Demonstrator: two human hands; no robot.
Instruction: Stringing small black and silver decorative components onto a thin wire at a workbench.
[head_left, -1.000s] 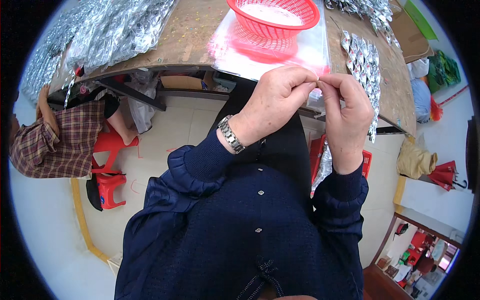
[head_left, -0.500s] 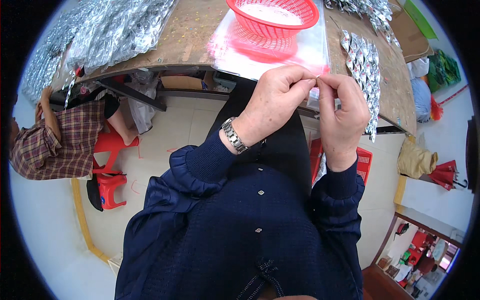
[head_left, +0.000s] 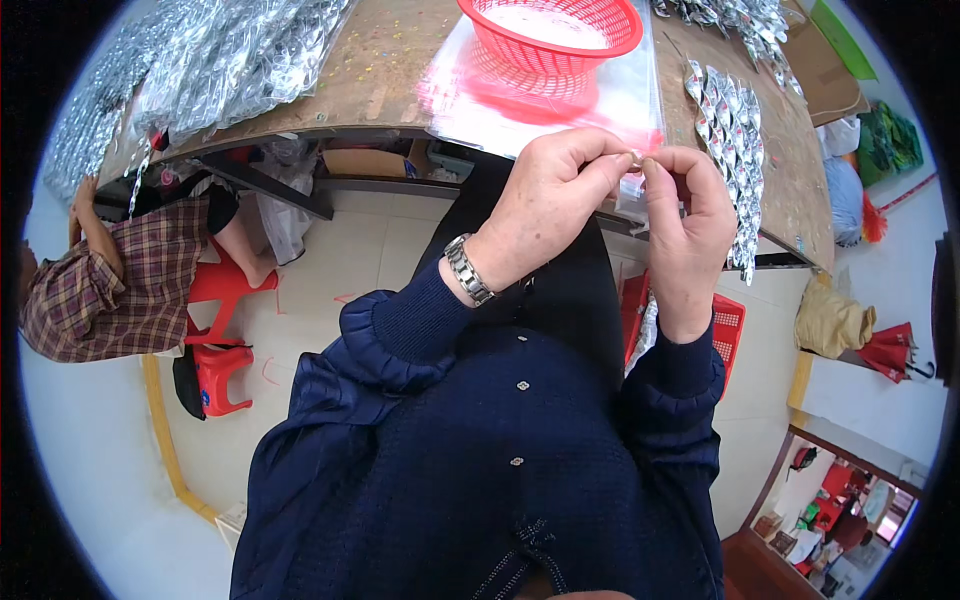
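My left hand (head_left: 560, 190) and my right hand (head_left: 690, 210) meet fingertip to fingertip above the table's near edge. Thumb and forefinger are pinched on each hand. Between them is something tiny and pale that I cannot make out. Just beyond my hands lies a stack of clear plastic bags (head_left: 455, 112) with pink-red printing. On the bags stands a red mesh basket (head_left: 545, 62) with white material inside. Right of the bags, silvery twisted strips (head_left: 735, 150) hang over the table's edge.
Silvery packs (head_left: 240, 70) cover the table's left part. At the left a person in a plaid shirt (head_left: 130, 280) sits on a red stool (head_left: 225, 290). A red crate (head_left: 730, 325) stands under my right forearm. A cardboard box (head_left: 825, 70) is at the far right.
My right hand has shifted slightly right, and the fingertips of the two hands have parted a little. The tiny thing between them shows a bit more.
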